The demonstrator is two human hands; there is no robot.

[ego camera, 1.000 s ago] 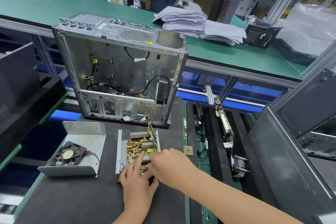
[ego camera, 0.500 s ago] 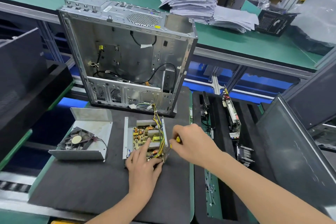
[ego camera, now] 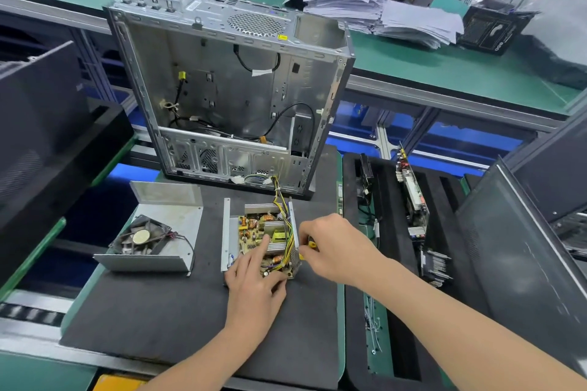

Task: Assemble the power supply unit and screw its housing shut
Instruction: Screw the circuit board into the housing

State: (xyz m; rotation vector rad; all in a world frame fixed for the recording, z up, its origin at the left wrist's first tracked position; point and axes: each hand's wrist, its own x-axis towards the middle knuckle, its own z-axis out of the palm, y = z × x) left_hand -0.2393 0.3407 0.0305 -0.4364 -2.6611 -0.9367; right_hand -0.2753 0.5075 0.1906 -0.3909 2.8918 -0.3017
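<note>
Power supply point(ego camera: 254, 227) half under left hand point(ego camera: 254, 290); right hand point(ego camera: 335, 247) hides yellow tool point(ego camera: 312, 244).

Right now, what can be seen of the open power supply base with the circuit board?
The power supply base is a shallow bare-metal tray, lid off, lying flat on the dark mat before the open computer case. It holds a tan circuit board with copper coils, silver heat sinks and yellow-black wires running toward the case. The left-hand grip presses on the board's near end; the right-hand grip holds a yellow-handled tool beside its right wall.
</note>
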